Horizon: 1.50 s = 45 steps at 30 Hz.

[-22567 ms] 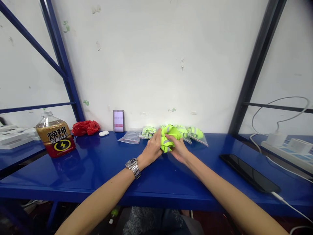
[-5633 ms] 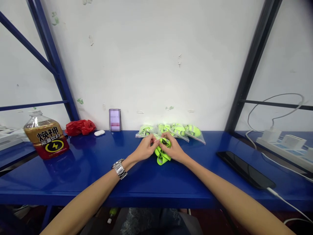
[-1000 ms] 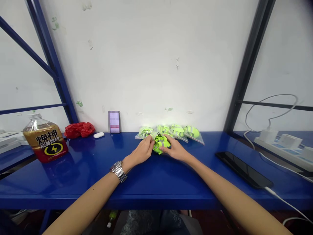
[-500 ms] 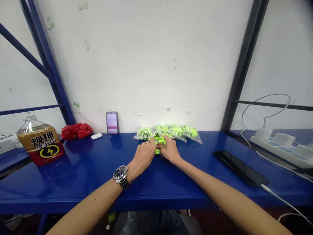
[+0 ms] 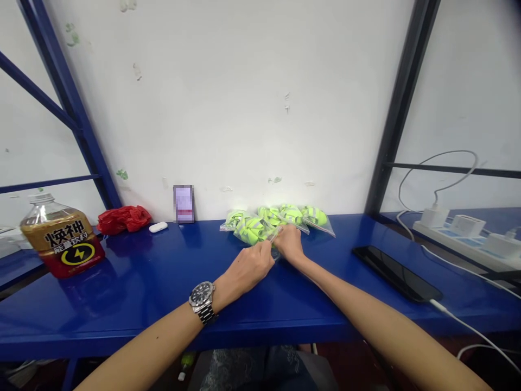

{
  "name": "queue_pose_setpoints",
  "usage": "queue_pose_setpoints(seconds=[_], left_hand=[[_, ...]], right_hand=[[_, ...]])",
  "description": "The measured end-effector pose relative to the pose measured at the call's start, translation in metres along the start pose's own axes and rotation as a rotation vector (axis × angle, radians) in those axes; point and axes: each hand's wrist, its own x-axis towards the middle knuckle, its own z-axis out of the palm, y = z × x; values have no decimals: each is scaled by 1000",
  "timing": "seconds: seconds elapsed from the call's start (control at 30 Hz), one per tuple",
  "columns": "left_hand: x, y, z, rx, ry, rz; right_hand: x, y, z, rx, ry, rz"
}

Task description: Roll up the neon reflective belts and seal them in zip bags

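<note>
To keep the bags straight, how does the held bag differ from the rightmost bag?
The held bag is in the grip of the left hand and right hand; the rightmost bag lies untouched. The held bag sits nearer the front of the table, the rightmost bag farther back by the wall. Both are clear and hold yellow-green material with pale bands.

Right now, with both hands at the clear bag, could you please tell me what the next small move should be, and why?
Probably press along the gripped edge of the clear bag: the left hand and right hand both appear to pinch that edge, and the yellow-green cloth seems to lie inside. The hands hide whether it is sealed.
</note>
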Motion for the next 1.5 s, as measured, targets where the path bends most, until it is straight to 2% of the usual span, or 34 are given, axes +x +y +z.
queue_pose_setpoints(seconds=[0.13,0.3,0.4,0.63,0.77,0.83,0.93,1.03,1.13,1.2,1.27,1.4,1.5], left_hand=[[2,-7,0,-86,55,-120],[1,-16,-2,-113,-14,-279],[0,-17,1,-125,-21,-215],[-3,-11,10,-119,29,52],[-3,-11,9,-189,67,58],[-1,-12,6,-276,92,-6],[3,-15,-1,-472,140,-192],[11,-20,-12,-681,163,-448],[24,-28,-26,-782,138,-647],[35,-36,-37,-705,86,-710],[46,-46,-50,-491,15,-707],[64,-69,-77,-126,-181,-644],[76,-88,-92,-7,-269,-581]], right_hand=[[2,4,-5,119,-53,-77],[1,6,-10,273,-103,-356],[0,4,-10,241,-104,-377],[-3,-2,-4,-99,-59,-314],[-2,-4,-6,-128,-34,-324],[0,-4,-11,-55,-22,-353],[3,-4,-24,113,-57,-404],[4,-5,-38,247,-203,-417],[4,-12,-48,365,-409,-282],[6,-19,-54,449,-483,-152],[13,-27,-59,495,-447,-93],[34,-44,-71,453,-328,-180],[48,-54,-79,372,-396,-333]])
